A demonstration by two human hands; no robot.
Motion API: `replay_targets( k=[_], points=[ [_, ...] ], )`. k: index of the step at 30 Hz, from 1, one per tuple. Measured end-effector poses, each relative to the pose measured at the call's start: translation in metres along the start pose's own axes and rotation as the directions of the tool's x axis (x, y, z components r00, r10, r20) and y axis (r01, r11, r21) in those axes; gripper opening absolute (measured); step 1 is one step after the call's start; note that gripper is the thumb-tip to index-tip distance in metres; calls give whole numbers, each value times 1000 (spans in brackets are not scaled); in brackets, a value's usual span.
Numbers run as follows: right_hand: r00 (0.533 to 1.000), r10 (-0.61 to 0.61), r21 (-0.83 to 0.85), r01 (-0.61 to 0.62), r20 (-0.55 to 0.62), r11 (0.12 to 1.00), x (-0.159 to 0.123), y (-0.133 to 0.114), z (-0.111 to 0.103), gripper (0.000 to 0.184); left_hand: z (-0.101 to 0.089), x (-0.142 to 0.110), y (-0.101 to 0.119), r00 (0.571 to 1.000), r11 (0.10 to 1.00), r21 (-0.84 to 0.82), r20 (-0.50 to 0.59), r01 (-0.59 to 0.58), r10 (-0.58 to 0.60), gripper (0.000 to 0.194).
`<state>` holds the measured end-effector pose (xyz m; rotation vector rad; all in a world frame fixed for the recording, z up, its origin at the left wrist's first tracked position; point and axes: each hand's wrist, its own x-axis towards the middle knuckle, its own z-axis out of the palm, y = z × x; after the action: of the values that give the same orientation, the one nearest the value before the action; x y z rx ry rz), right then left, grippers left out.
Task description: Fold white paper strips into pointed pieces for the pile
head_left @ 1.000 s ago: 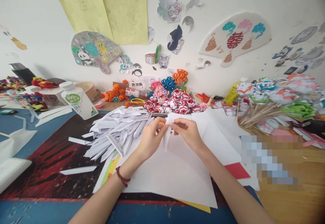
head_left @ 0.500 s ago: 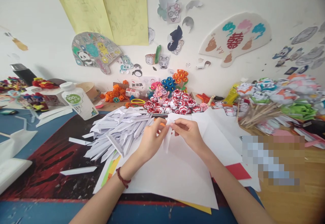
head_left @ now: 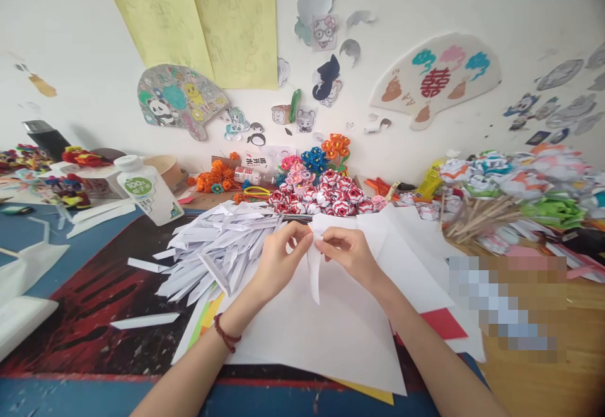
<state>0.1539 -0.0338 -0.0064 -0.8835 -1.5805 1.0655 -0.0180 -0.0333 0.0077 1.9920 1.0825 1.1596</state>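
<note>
A narrow white paper strip (head_left: 314,273) hangs down from between my two hands, above a stack of large white paper sheets (head_left: 326,341). My left hand (head_left: 286,253) pinches its upper end between thumb and fingers. Close beside it, my right hand (head_left: 347,253) has its thumb and fingertips pressed together at the strip's edge; whether paper lies between them is hard to see. Left of my hands lies a heap of folded white paper strips (head_left: 222,244), and a single folded strip (head_left: 145,320) rests apart on the dark mat (head_left: 94,335).
A white glue bottle (head_left: 149,190) stands at the left behind the mat. Red-and-white paper flowers (head_left: 340,193) line the back, with more flowers and thin wooden sticks (head_left: 482,215) at the right. Red paper (head_left: 444,324) pokes out under the sheets.
The strip now hangs lower and shows more of its length below my fingers. My right hand's fingers have drawn slightly apart from my left hand's.
</note>
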Motion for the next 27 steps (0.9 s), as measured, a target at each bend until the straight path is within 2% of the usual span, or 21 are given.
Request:
replay_targets(
  k=[5, 10, 18, 22, 27],
  points=[
    [992, 79, 4, -79, 99, 997, 1, 0, -5, 23, 4, -4, 2, 1000, 1000, 27, 3, -13, 13, 16],
    [979, 117, 13, -121, 164, 993, 1, 3, -7, 23, 10, -6, -2, 998, 999, -12, 36, 48, -48, 19],
    [1000, 5, 21, -4, -4, 1000, -1, 6, -1, 26, 18, -6, -2, 993, 980, -166, -10, 110, -114, 26],
    [999, -9, 14, 10, -42, 1000, -2, 7, 1, 25, 18, -7, -1, 998, 991, -116, -4, 61, -62, 24],
    [993, -28, 49, 34, -117, 998, -1, 10, 1, 21, 18, -8, -1, 998, 996, -62, 15, 56, -55, 25]
  ],
)
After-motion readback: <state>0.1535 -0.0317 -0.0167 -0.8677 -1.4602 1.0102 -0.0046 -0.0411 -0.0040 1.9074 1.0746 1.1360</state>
